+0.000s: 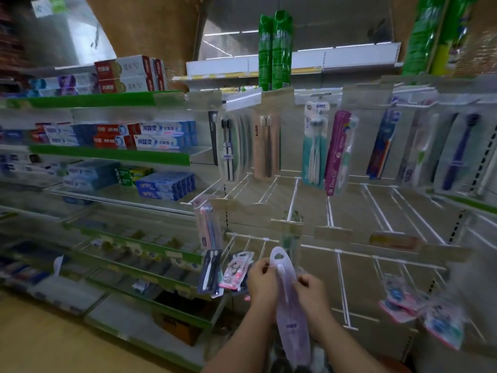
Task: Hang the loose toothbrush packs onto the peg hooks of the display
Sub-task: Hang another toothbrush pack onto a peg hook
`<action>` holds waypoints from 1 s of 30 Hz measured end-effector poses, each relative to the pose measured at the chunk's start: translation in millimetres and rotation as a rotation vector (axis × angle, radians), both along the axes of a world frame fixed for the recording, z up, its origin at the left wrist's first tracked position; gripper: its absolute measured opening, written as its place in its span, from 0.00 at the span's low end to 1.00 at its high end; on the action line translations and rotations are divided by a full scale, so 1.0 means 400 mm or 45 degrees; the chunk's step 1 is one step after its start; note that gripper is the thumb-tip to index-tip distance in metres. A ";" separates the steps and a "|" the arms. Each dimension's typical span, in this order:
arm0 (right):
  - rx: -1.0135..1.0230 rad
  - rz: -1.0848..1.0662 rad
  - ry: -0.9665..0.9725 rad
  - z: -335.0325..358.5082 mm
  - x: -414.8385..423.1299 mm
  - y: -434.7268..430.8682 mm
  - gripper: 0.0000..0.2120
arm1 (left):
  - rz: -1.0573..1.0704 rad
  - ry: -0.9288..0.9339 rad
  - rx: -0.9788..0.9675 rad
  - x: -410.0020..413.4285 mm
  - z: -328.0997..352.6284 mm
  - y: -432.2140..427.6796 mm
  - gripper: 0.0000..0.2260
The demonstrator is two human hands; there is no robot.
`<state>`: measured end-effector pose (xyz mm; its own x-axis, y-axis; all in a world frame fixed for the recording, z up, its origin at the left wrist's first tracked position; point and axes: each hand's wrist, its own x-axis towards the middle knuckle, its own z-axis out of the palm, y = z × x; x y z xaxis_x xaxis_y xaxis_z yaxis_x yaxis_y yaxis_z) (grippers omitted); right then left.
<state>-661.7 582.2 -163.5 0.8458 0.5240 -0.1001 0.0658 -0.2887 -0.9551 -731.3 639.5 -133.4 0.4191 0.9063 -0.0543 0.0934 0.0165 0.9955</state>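
Pack (289,297), pale lilac and clear-fronted, stands nearly upright between both hands in front of the display's lower rows, its long axis running up and down with a slight lean, hang hole (279,256) at the top. Left hand (262,281) pinches the pack's left edge just below the hole; right hand (312,292) pinches the right edge a little lower, so both are closed on the same pack. The left hand sits nearer the hole and looks better placed to steer it, while the right steadies the body.

Bare hooks (343,286) jut forward from the display's back panel, up and to the right of the pack, their tips pointing toward the person; another bare hook (293,200) lies above. A green pack (291,239) hangs just behind the hole, close above the hands. The coming move seems to turn on this: the hole faces the panel and must meet a hook tip head-on, then slide back along it. Motion blur hides whether the hole already lines up with any tip
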 end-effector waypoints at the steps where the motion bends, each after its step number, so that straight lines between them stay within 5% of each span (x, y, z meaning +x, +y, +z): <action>1: 0.004 -0.005 0.013 0.002 0.001 0.011 0.14 | -0.005 -0.006 0.001 -0.003 0.001 0.008 0.17; 6: -0.064 0.033 -0.035 0.011 0.001 0.072 0.09 | 0.009 -0.076 -0.085 -0.016 0.005 0.080 0.14; 21: -0.152 -0.004 -0.044 -0.028 -0.042 0.426 0.14 | -0.154 -0.141 -0.332 -0.022 -0.054 0.498 0.06; 30: -0.236 -0.160 0.094 -0.072 -0.002 0.590 0.15 | -0.312 -0.123 -0.445 0.016 -0.100 0.654 0.12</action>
